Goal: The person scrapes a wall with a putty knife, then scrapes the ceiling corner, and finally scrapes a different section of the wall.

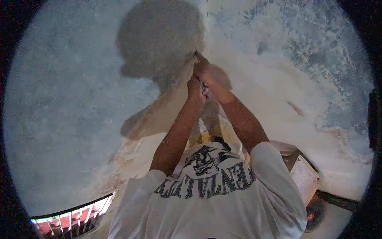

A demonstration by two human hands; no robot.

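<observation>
Straight ahead, my two hands are raised close together at the wall corner. My right hand (pixel 206 75) is the higher one, its fingers wrapped round a slim hand tool with a dark pointed tip (pixel 196 53) that reaches the wall near the corner line. Just below and to the left, my left hand (pixel 194 88) is closed against the lower part of the tool, where a dark and silvery piece (pixel 204 88) shows between the hands. Most of the tool is hidden by my fingers, so its exact kind does not show.
Blue-grey paint covers the left wall (pixel 71 103); pale bare patches mark the right wall (pixel 270 83). My shadow falls across the corner. A barred opening (pixel 75 217) lies at lower left. At lower right are a box-like object (pixel 304 179) and a dark round object (pixel 316 213).
</observation>
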